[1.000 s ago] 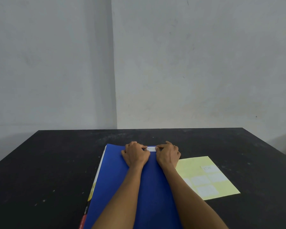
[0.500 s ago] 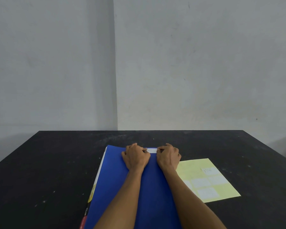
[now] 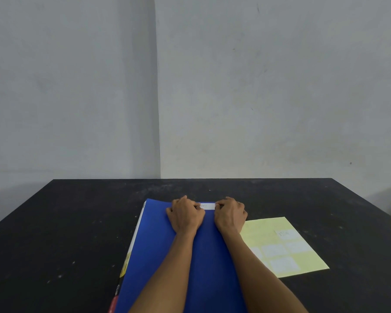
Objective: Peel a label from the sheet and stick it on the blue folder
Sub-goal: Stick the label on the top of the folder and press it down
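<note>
The blue folder [image 3: 154, 240] lies flat on the black table [image 3: 66, 222] in front of me. A small white label [image 3: 207, 206] sits near the folder's far edge. My left hand [image 3: 185, 214] and my right hand [image 3: 230, 214] rest on the folder with curled fingers, one at each end of the label, fingertips pressing on its ends. The middle of the label shows between them. The pale yellow label sheet [image 3: 264, 229] lies to the right of the folder, with several white labels on it.
A white and yellow edge of paper or a book [image 3: 131, 249] pokes out under the folder's left side. A grey wall corner stands behind the table. The table's far edge is just beyond the folder.
Both hands have slid slightly apart along the label, showing more of its white middle. The folder and the sheet have not moved.
</note>
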